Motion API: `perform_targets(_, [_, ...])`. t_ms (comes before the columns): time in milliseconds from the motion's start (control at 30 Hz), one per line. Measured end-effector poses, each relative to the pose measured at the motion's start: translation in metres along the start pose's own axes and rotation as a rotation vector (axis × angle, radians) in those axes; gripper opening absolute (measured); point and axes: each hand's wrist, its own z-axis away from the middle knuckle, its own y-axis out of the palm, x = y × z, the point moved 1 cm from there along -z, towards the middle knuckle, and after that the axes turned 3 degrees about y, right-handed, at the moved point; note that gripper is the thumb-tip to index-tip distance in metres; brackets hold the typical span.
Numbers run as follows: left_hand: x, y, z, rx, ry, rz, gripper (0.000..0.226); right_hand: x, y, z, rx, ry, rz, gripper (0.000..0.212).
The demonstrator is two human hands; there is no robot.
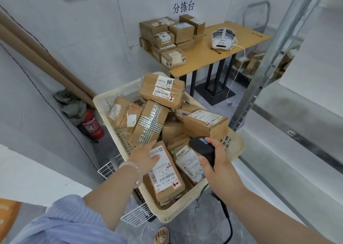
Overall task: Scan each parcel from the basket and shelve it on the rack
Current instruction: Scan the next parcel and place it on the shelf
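A cream plastic basket (235, 147) sits in front of me, heaped with several brown cardboard parcels. My left hand (143, 155) rests on the near parcel (168, 177), a long box with a white barcode label, thumb over the label and fingers along its left edge. My right hand (216, 159) grips a black corded barcode scanner (203, 147), held over the basket's right side just above a parcel marked 0836 (187, 160). The metal rack (274, 58) with pale shelves stands at my right.
A wooden table (241, 38) at the back carries stacked boxes (170, 38) and a white headset (222, 38). A red fire extinguisher (91, 125) stands by the left wall near leaning cardboard rolls. The basket sits on a wire cart (137, 216). My sandalled foot (162, 235) is below.
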Motion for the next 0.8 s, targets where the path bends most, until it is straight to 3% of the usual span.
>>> perform_targets(167, [-0.008, -0.005, -0.006, -0.002, -0.01, 0.1, 0.06, -0.002, -0.001, 0.001, -0.006, 0.006, 0.007, 0.058])
perform_targets(400, [-0.006, -0.013, -0.015, -0.088, -0.052, 0.247, 0.04, -0.006, -0.007, -0.001, -0.027, 0.014, 0.017, 0.052])
perform_targets(567, [0.006, -0.012, -0.01, -0.192, -0.114, 0.423, 0.047, -0.006, -0.008, -0.004, -0.035, 0.037, 0.024, 0.053])
perform_targets(700, [0.01, -0.009, -0.005, 0.007, -0.033, 0.24, 0.061, -0.004, -0.007, -0.006, -0.043, 0.035, 0.02, 0.056])
perform_targets(800, [0.008, -0.012, -0.005, 0.109, 0.085, 0.036, 0.051, -0.003, -0.005, -0.008, -0.043, 0.029, 0.013, 0.057])
